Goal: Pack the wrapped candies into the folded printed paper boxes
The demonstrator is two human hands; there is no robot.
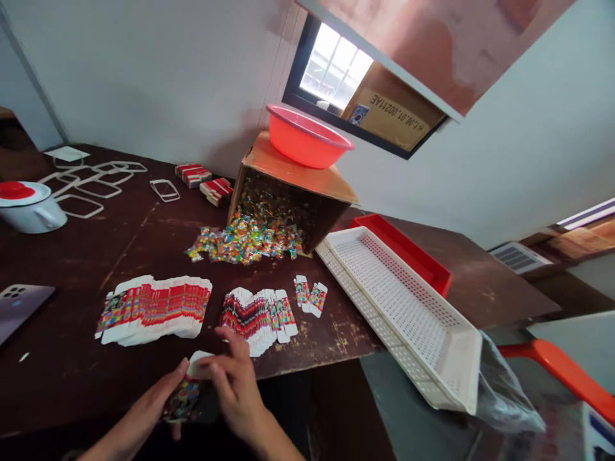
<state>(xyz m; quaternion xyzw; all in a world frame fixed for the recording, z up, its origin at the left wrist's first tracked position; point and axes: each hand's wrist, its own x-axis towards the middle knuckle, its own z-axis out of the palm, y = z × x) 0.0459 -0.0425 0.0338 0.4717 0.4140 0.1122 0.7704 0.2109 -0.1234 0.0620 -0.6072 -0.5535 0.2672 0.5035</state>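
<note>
Dark brown, scuffed wood made up the worktop (154, 250), set against a pale painted wall (168, 83) with a small dark-framed window (336, 70) at the far side. At the near edge, the left hand (156, 398) had its thumb and fingers closed around a small, colourfully printed cardboard carton (182, 400), its white end flap (199, 363) facing away. The right hand (235, 387) was at that flap, fingers partly spread; whether it pinched the card or only touched it could not be told.

The carton looked light and thin-walled, fairly stiff along its folds but easy to crease or crush, perhaps a little slick on its print. A gentle hold on the side panels, leaving the flap free, seemed best.

Beyond the hands lay a long left row of overlapping red-and-white printed cartons (161, 310), a shorter right row (257, 320) and two loose cartons (311, 296).

Farther back, a brown cardboard box (307, 180) lay on its side, small bright wrapped pieces (250, 240) filling its lower part and spilling out. On it stood a coral-red plastic basin (302, 144), its contents hidden. At right, a white perforated plastic tray (379, 326) sat beside a red plastic tray (418, 259).
</note>
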